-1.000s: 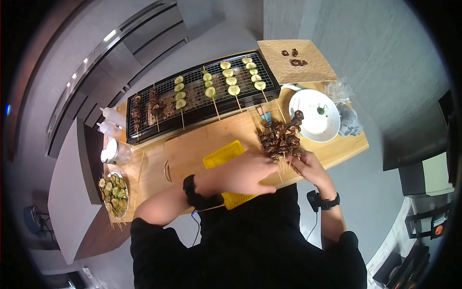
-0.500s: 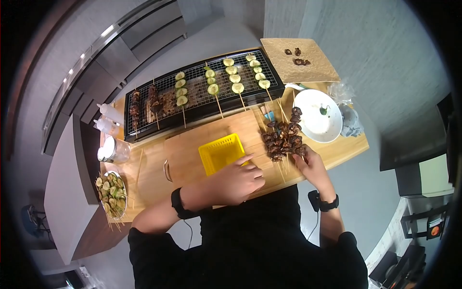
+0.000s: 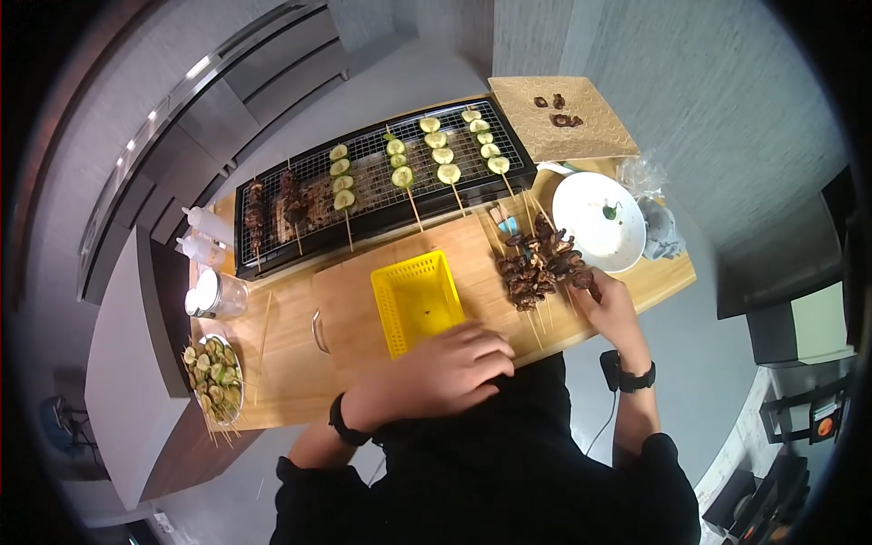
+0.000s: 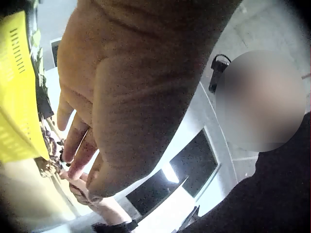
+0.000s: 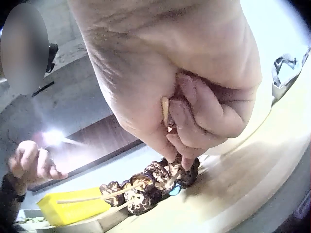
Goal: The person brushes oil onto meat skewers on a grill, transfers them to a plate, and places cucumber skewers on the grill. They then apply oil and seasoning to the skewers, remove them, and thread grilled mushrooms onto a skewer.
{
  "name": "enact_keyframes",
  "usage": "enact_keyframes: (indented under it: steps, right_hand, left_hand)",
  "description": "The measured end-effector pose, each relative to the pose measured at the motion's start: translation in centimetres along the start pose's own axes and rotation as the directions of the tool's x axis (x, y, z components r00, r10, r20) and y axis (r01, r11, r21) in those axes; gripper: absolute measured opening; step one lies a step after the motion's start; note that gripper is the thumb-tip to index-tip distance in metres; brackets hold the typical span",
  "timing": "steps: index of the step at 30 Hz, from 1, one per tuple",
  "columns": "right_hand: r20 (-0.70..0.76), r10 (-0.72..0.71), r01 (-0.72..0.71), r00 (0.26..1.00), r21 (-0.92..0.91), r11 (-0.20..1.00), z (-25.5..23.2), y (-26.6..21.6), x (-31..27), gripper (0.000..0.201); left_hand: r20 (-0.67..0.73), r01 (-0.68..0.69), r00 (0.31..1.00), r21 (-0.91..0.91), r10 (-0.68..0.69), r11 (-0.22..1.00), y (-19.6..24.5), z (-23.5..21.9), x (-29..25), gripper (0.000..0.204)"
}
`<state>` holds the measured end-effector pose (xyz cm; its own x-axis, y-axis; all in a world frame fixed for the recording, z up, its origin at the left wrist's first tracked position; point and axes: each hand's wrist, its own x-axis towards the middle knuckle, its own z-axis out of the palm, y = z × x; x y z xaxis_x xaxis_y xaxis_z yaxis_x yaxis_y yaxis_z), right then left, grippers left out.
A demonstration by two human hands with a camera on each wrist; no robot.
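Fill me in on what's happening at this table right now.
A person stands at a wooden table. The right hand pinches a stick of one of the mushroom skewers piled on the cutting board. The left hand rests open at the board's near edge, holding nothing, just beside the yellow basket. On the grill behind lie cucumber skewers and darker skewers. A white plate sits to the right.

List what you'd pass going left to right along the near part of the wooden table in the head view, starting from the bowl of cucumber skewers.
Bowl of cucumber skewers → yellow basket → pile of mushroom skewers → right hand → white plate.
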<state>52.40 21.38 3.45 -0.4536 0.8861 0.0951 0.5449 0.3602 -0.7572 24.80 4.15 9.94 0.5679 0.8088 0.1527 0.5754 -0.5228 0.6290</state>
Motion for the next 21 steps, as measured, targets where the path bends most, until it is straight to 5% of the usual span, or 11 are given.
enact_keyframes:
  steps: [6, 12, 15, 18, 21]
  right_hand:
    - [-0.047, -0.012, 0.003, 0.999, -0.192, 0.981, 0.0, -0.1, 1.0, 0.016]
    - [-0.093, -0.113, 0.089, 0.989, -0.235, 0.968, 0.9, 0.4, 1.5, 0.019]
    - [-0.096, -0.075, 0.051, 0.993, -0.232, 0.971, 0.7, -0.3, 1.3, 0.025]
    - [-0.104, -0.05, 0.027, 0.993, -0.208, 0.978, 0.4, -1.1, 0.9, 0.032]
    - [-0.104, -0.046, 0.027, 0.993, -0.181, 0.983, 0.1, -1.7, 0.8, 0.039]
  left_hand:
    - [-0.055, 0.11, 0.989, -0.315, -0.134, 0.943, 1.6, 0.0, -1.1, 0.024]
    - [-0.32, 0.153, 0.911, -0.318, -0.258, 0.936, -0.6, -3.1, -4.1, 0.025]
    - [-0.511, 0.129, 0.803, -0.355, -0.308, 0.926, -4.5, -4.1, -6.1, 0.02]
    - [-0.659, -0.084, 0.6, -0.617, -0.454, 0.783, -7.8, -4.4, -6.6, 0.01]
    - [-0.712, -0.211, 0.524, -0.64, -0.467, 0.739, -10.7, -5.0, -7.5, 0.005]
